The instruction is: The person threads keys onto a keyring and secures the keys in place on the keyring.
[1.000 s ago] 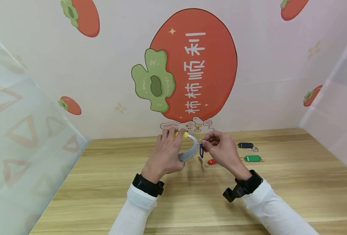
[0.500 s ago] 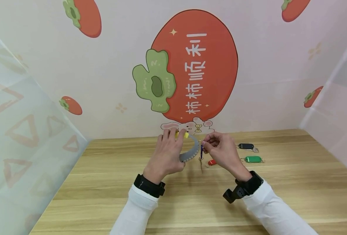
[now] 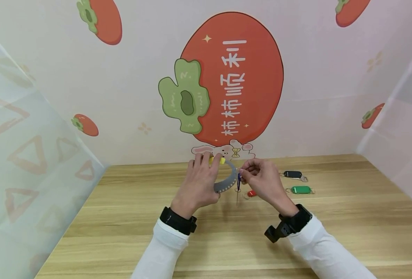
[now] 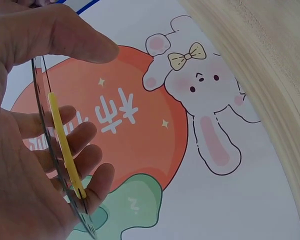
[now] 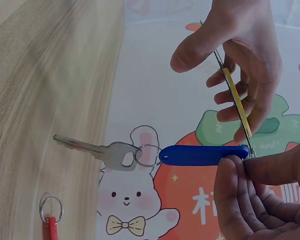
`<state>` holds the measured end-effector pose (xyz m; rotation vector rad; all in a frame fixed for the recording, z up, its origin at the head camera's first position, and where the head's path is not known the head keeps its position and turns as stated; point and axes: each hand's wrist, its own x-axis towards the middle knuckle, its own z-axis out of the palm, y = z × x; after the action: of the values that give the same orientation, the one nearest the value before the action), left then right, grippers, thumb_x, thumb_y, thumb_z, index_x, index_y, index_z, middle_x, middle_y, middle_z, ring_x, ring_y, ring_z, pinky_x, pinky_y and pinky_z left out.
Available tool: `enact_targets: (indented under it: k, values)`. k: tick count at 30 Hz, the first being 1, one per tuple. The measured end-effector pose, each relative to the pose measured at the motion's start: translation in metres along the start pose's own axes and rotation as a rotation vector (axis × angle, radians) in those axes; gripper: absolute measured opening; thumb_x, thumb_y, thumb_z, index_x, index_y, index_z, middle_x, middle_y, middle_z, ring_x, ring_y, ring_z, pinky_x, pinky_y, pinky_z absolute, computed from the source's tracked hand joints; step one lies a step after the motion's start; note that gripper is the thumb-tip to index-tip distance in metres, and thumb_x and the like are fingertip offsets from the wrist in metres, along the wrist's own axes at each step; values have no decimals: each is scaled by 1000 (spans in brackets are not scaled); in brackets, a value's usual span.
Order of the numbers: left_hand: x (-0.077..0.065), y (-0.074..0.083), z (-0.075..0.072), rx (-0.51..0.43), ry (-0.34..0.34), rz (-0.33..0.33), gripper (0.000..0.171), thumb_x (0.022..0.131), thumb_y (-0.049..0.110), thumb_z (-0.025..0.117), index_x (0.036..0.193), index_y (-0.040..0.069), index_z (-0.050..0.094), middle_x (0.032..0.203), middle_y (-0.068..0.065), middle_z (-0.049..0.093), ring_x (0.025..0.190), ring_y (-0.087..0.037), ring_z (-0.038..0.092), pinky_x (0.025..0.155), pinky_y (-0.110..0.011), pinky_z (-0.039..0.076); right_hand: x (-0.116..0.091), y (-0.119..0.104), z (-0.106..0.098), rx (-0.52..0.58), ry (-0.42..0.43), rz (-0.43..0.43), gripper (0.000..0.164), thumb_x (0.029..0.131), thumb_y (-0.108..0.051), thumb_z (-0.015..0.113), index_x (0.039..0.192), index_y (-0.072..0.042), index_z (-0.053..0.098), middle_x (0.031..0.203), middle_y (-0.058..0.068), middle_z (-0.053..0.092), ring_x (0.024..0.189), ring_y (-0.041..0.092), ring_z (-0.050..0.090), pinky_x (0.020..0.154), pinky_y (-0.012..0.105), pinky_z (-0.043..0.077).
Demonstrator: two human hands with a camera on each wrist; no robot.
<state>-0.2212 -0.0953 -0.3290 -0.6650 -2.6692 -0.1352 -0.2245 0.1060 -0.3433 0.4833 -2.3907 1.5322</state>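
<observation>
While both hands are meeting near mid-frame: the left hand (image 3: 196, 185) is holding a curved plate (image 3: 225, 184), and the right hand (image 3: 266, 182) is pinching the near end of a blue tag (image 5: 200, 155) beside the plate's edge.

Left hand: its fingers are curling over the yellow strip (image 5: 237, 102) on the plate, so it is clamped on it, left of centre in the head view.

Right hand: its thumb and fingers are pressing together on the tag's end, around a small metal fitting (image 5: 251, 151), right of centre in the head view.

Blue tag: it is hanging at the middle of the head view; a key (image 5: 117, 156) is dangling from its far end by a wire ring (image 5: 148, 145), so that link is already made.

Plate rim: holes are running along it, and its visible part is carrying no other tag. The joining at the edge seems under way rather than finished; whether the fitting is passing through a hole, I cannot tell.

Other tags: red (image 3: 251, 193), green (image 3: 301, 190) and black (image 3: 292, 174) ones are lying on the table (image 3: 122, 232), right of centre in the head view, none joined to the plate.
</observation>
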Motion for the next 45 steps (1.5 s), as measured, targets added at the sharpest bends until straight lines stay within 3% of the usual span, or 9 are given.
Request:
enact_targets:
  k: [9, 14, 24, 27, 33, 45]
  values:
    - [0, -2, -2, -41, -17, -8, 95, 63, 28, 89, 144, 9, 44, 136, -16, 48, 123, -35, 43, 99, -51, 43, 0, 1, 2, -83, 57, -60, 6, 92, -2, 72, 95, 2, 69, 83, 8, 68, 70, 19, 68, 64, 24, 55]
    - [0, -3, -3, -62, -38, -26, 98, 63, 31, 91, 145, 8, 43, 137, -16, 48, 124, -35, 44, 99, -51, 44, 0, 2, 4, -146, 99, -136, 8, 90, 1, 74, 97, 0, 70, 86, 9, 69, 71, 18, 66, 64, 24, 55]
    - [-1, -3, -6, -101, -46, -36, 98, 62, 32, 92, 145, 6, 46, 132, -17, 50, 120, -35, 46, 91, -50, 47, 2, 8, 5, -248, 176, -469, 16, 81, 9, 79, 93, 1, 73, 86, 9, 73, 71, 16, 70, 65, 31, 59]
    - [-1, -4, -6, -118, -43, -36, 98, 60, 30, 92, 143, 5, 47, 131, -17, 51, 118, -34, 45, 90, -49, 47, 1, 8, 5, -298, 182, -531, 19, 79, 11, 80, 92, 0, 73, 87, 9, 73, 73, 16, 70, 65, 30, 59]
    - [-1, -3, -5, -128, -34, -37, 97, 59, 29, 92, 142, 5, 48, 130, -17, 51, 116, -33, 46, 86, -48, 47, 1, 9, 5, -343, 183, -553, 19, 78, 14, 79, 91, 1, 73, 87, 10, 73, 74, 17, 70, 65, 31, 58]
    - [-1, -3, -6, -139, -19, -35, 95, 59, 29, 91, 140, 5, 48, 128, -16, 51, 114, -32, 46, 85, -46, 47, 2, 10, 3, -285, 180, -581, 22, 76, 15, 80, 90, -1, 74, 87, 8, 72, 75, 15, 69, 66, 29, 58]
